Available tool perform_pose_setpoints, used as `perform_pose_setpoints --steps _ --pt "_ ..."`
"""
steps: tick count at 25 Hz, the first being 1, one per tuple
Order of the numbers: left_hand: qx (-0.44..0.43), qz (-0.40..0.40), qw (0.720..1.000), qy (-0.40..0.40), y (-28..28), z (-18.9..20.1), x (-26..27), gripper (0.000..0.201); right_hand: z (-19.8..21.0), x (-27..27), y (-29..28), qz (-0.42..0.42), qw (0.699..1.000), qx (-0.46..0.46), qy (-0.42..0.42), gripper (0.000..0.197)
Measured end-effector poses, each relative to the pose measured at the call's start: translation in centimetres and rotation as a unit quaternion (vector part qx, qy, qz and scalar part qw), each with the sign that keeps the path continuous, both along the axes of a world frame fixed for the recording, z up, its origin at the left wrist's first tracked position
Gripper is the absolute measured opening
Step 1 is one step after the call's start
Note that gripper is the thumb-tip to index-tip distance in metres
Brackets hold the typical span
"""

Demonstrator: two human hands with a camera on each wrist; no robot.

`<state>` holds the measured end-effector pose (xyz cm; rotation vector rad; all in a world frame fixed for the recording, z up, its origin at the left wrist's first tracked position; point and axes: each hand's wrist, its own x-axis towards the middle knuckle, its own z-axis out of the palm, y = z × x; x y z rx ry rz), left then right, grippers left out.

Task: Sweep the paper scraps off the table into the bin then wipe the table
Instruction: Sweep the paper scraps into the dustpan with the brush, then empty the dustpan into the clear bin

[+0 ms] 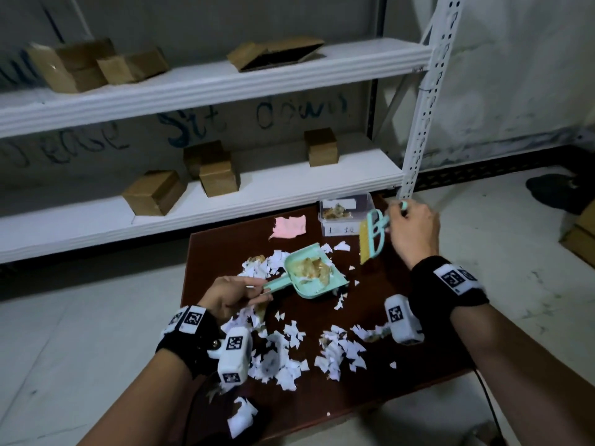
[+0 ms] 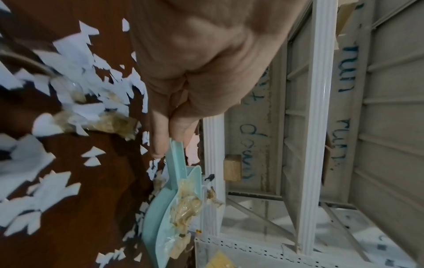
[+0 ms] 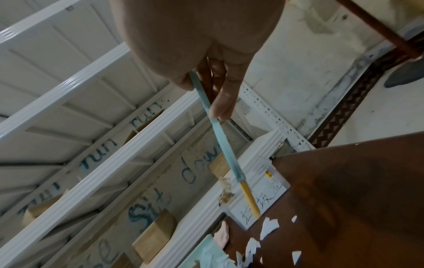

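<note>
My left hand (image 1: 236, 292) grips the handle of a mint green dustpan (image 1: 309, 273) over the middle of the dark brown table (image 1: 418, 358). The dustpan (image 2: 176, 208) holds crumpled yellowish scraps. My right hand (image 1: 410, 225) holds a mint brush (image 1: 373, 235) with yellow bristles, lifted above the table's far right. In the right wrist view the brush (image 3: 226, 150) points at the clear plastic bin (image 3: 261, 195). White paper scraps (image 1: 341, 349) lie scattered over the table. The bin (image 1: 346, 214) stands at the far edge with scraps inside.
A pink cloth (image 1: 289, 226) lies on the table left of the bin. Behind the table stands a white metal shelf (image 1: 225, 82) with several cardboard boxes (image 1: 154, 193). Pale floor (image 1: 515, 284) surrounds the table, and a dark shoe (image 1: 553, 191) is at far right.
</note>
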<state>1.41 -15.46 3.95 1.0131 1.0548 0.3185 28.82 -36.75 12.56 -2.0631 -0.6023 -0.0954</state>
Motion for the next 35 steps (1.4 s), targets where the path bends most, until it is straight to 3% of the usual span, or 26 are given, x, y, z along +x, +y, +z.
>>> perform_pose_setpoints --steps 6,11,16,29,35 --pt "-0.035 0.030 0.996 -0.072 -0.1 1.3 3.9 0.024 0.5 2.6 -1.3 -0.052 0.997 0.045 0.019 0.057" --pt "-0.042 0.008 0.995 -0.092 0.8 4.4 8.0 0.030 0.6 3.0 -1.9 -0.051 0.997 0.047 0.034 0.043" --pt "-0.061 0.035 0.989 -0.130 2.9 8.5 11.6 0.023 0.3 3.6 -2.4 -0.042 0.999 0.025 0.014 0.039" --pt "-0.055 -0.024 0.998 -0.014 3.0 7.9 19.2 0.021 0.1 3.5 -2.4 -0.013 1.000 0.016 0.004 0.037" --pt "-0.036 -0.028 0.999 -0.018 1.9 7.9 21.3 0.023 0.0 3.6 -2.0 -0.007 1.000 0.029 0.004 0.036"
